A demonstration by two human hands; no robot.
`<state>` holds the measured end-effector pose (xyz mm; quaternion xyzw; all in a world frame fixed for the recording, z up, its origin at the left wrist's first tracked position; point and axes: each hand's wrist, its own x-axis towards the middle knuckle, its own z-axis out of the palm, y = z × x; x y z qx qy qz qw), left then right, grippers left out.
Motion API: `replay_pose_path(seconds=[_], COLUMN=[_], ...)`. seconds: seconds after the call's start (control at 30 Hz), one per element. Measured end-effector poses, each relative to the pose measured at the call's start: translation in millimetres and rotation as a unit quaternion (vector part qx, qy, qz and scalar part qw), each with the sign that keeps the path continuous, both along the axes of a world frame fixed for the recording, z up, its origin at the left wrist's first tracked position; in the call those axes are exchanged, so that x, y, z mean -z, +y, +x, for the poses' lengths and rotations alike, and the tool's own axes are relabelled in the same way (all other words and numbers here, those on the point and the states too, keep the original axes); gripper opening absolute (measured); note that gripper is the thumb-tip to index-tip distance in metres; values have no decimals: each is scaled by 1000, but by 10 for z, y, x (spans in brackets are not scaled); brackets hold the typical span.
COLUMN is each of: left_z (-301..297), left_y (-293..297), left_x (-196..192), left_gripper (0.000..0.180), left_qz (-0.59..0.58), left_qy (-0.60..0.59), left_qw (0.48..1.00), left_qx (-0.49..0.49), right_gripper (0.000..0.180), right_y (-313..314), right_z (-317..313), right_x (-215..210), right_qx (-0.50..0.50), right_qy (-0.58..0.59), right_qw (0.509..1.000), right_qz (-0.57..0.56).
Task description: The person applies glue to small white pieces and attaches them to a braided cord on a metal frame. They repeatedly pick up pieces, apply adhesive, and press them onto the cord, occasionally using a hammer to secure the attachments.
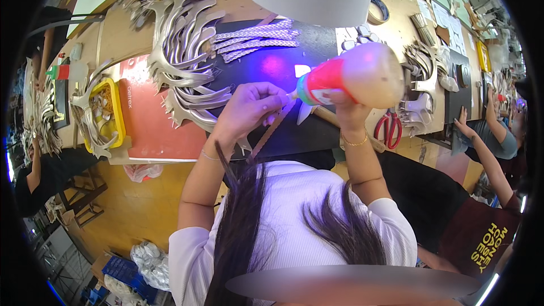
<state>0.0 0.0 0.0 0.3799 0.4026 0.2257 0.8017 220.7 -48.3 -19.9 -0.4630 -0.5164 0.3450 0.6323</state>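
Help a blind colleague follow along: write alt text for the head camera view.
The person's right hand holds a tilted squeeze bottle, nozzle toward a thin brown strip pinched in the left hand. Silvery curved pieces, braided strips and red-handled scissors lie around them on a workbench.

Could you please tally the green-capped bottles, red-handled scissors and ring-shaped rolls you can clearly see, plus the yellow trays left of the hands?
Green-capped bottles: 2 (held bottle in the right hand; far-left bottle)
Red-handled scissors: 1
Ring-shaped roll: 1
Yellow tray: 1
Total: 5
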Motion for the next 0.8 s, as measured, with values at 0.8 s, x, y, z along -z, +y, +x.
replay_pose_path(seconds=[0.8], left_z=[59], left_y=[32], left_x=[-159], left_gripper=[13], left_qz=[-30], left_qy=[-3], left_qw=[1000], left_qx=[-3], right_gripper=[61], right_y=[109], right_z=[-97], right_x=[-141], right_qx=[84], right_qy=[98], right_qw=[990], right_qz=[52])
